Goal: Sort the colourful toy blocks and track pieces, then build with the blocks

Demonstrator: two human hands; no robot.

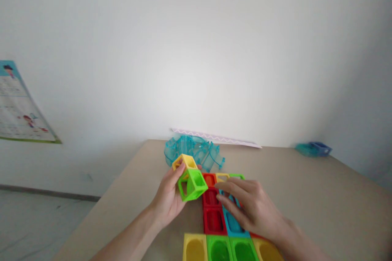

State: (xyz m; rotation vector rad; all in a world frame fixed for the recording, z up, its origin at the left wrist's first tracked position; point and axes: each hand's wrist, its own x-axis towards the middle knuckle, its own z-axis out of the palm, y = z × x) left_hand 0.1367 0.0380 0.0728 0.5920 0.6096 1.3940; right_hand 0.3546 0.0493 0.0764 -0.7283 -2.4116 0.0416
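Note:
My left hand (171,193) grips a joined pair of hollow cubes, a yellow cube (190,162) above a green cube (197,185), raised over the table. To its right, my right hand (249,204) hovers over the block layout with thumb and fingers apart and nothing between them. Beneath it lie red blocks (213,220) in a column and blue blocks (235,225), partly covered by the hand. Nearest me runs a row with a yellow block (195,248), green blocks (219,251) and another yellow block (268,251).
Clear blue plastic track pieces (199,151) lie behind my left hand. A pale strip (217,138) rests along the wall. A dark blue block (320,149) and a teal piece (306,149) sit at the back right. A poster (23,106) hangs on the left.

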